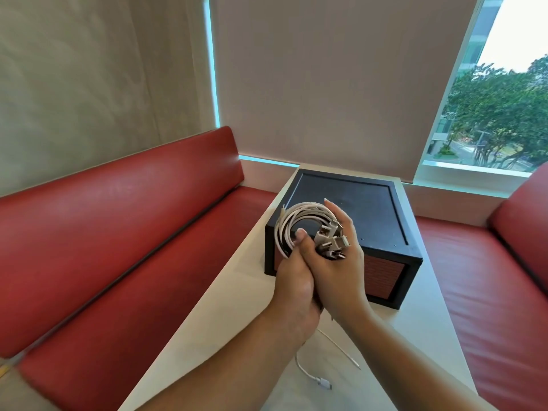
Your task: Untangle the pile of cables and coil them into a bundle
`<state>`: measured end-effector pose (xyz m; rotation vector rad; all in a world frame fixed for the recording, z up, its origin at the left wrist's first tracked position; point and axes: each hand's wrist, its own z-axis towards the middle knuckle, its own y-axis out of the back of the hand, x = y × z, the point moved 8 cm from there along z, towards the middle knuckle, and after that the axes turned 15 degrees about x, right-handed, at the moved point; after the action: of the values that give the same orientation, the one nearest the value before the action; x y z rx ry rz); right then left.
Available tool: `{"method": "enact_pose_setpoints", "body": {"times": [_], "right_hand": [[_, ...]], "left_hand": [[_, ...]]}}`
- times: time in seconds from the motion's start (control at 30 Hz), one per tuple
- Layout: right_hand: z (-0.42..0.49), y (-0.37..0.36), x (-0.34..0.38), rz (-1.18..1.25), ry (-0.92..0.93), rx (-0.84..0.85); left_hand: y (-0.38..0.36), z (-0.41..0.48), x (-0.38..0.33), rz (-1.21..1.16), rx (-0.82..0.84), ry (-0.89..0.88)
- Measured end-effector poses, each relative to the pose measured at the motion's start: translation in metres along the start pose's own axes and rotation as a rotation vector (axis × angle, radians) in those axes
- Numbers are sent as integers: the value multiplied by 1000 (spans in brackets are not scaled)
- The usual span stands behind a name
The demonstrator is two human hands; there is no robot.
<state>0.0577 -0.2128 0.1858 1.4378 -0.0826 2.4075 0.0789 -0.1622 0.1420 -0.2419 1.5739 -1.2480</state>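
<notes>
A coil of white cables [292,219] is held up above the table, in front of the black box. My left hand [293,287] grips the coil from below, its thumb pressing on the loops. My right hand [338,262] wraps over the coil's right side, fingers curled round the loops and the cluster of connector plugs [329,240]. One loose white cable [314,375] lies on the table below my forearms, its plug near the front edge.
A black box with red side panels [370,221] sits on the white table [231,295] just behind the hands. Red padded benches [124,241] run along the left and right sides. Window blinds and a window are beyond.
</notes>
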Motion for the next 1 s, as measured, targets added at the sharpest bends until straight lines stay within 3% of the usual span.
{"method": "enact_pose_setpoints", "body": {"times": [0.17, 0.33, 0.63, 0.73, 1.0], "right_hand": [[5, 7, 1, 73, 25, 79], [7, 13, -4, 44, 11, 177], [1, -1, -4, -262, -18, 543], [4, -2, 0, -285, -33, 603], [5, -6, 0, -369, -78, 746]], "left_hand": [[23, 1, -10, 240, -92, 5], [30, 5, -37, 558, -51, 40], [14, 6, -67, 1333, 281, 345], [13, 1, -62, 1303, 331, 412], [31, -3, -46, 1155, 185, 481]]}}
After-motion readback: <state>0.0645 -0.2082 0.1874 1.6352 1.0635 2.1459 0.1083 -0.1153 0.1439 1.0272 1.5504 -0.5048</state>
